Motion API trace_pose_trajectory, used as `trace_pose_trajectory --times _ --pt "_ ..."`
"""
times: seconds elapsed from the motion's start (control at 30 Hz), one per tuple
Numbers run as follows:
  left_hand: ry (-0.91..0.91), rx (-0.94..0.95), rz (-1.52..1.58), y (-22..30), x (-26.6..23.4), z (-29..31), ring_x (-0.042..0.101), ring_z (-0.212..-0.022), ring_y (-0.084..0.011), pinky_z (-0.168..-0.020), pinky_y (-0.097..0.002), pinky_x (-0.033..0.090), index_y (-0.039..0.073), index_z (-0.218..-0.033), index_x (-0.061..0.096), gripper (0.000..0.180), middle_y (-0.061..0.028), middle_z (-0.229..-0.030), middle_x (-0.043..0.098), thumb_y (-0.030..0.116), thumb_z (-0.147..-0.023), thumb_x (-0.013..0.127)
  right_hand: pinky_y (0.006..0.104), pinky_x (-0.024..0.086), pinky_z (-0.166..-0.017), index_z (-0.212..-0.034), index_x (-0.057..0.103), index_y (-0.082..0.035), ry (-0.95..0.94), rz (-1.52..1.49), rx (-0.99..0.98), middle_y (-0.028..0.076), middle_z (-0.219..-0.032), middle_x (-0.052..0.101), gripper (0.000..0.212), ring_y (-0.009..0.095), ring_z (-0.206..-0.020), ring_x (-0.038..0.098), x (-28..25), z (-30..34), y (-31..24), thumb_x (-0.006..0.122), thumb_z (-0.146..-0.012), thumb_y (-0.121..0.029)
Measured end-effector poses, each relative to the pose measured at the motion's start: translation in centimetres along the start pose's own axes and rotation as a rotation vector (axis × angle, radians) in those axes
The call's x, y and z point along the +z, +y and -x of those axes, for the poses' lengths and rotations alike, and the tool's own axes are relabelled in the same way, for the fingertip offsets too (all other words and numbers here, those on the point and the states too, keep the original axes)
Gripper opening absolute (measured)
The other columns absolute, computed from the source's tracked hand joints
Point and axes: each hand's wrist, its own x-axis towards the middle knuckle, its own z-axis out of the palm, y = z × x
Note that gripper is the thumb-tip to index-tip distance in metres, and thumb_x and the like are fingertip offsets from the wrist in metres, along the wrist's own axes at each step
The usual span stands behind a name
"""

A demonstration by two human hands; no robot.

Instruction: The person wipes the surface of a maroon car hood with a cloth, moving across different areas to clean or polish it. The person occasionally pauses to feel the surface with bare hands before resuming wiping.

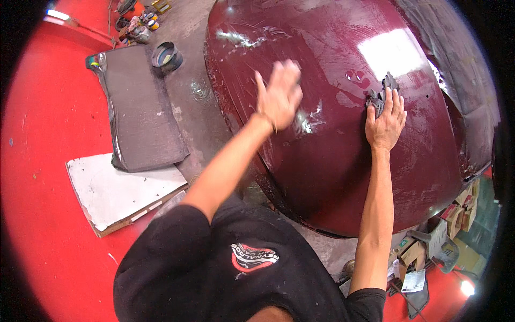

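Rag (377, 105) under right hand (386, 122)

The right fingers hold the bunched grey rag against the maroon panel (327, 166). The left hand (279, 97), blurred, has its fingers open and outstretched over the panel; I cannot tell whether they touch it. A bucket (173, 65) stands beside the dark mat (140, 102).

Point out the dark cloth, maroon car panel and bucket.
Dark cloth (376, 103), head view: its crumpled lower part.
Maroon car panel (340, 147), head view: its painted surface.
Bucket (174, 64), head view: its outer wall.
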Motion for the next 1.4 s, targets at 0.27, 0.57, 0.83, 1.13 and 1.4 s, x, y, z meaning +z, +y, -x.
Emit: trace_pose_trajectory --times 0.27,0.57,0.83,1.13,1.4 --pt "0.168 -0.061 -0.026 -3.0 1.0 -8.1 0.024 -0.164 -0.0333 -0.125 -0.0685 0.018 0.008 -0.171 0.028 0.065 -0.0138 -0.178 0.026 0.039 -0.114 0.037 0.0597 0.024 -0.13 -0.162 0.045 -0.016 -0.048 -0.004 0.024 0.014 -0.168 0.044 0.083 0.039 -0.158 0.035 -0.9 -0.4 -1.2 0.073 -0.089 -0.044" --pt "-0.063 -0.046 -0.162 -3.0 2.3 -7.1 0.012 -0.168 -0.0299 -0.126 -0.0759 0.005 0.015 -0.174 0.02 0.065 -0.0063 -0.182 0.016 0.039 -0.115 0.035 0.0569 0.022 -0.132 -0.161 0.044 -0.015 -0.093 -0.093 0.091 0.011 -0.167 0.041 0.087 0.033 -0.159 0.032 -0.9 -0.4 -1.3 0.076 -0.088 -0.05" --pt "-0.13 -0.039 -0.018 3.4 1.3 -2.4 0.006 -0.169 -0.0312 -0.129 -0.0695 -0.001 0.01 -0.173 0.021 0.068 -0.008 -0.183 0.012 0.037 -0.114 0.036 0.057 0.024 -0.131 -0.159 0.047 -0.014 -0.079 -0.087 0.103 0.01 -0.164 0.044 0.084 0.033 -0.158 0.033 -1.5 0.2 -1.2 0.077 -0.088 -0.047" --pt "-0.039 -0.253 -0.023 -8.7 2.4 -9.6 0.008 -0.169 -0.0256 -0.126 -0.0761 0.003 0.019 -0.175 0.017 0.064 -0.0026 -0.183 0.013 0.045 -0.117 0.028 0.0578 0.022 -0.132 -0.16 0.045 -0.014 -0.085 -0.118 0.083 0.011 -0.167 0.041 0.087 0.034 -0.159 0.032 -1.4 -0.4 -1.2 0.078 -0.086 -0.045" --pt "-0.049 -0.035 0.084 3.3 1.6 7.0 0.012 -0.168 -0.0354 -0.126 -0.0728 0.003 0.01 -0.17 0.034 0.071 -0.013 -0.179 0.024 0.037 -0.107 0.053 0.0575 0.024 -0.129 -0.159 0.048 -0.014 -0.055 -0.001 0.002 0.014 -0.164 0.048 0.08 0.038 -0.156 0.038 -0.9 -0.4 -1.1 0.074 -0.09 -0.044"
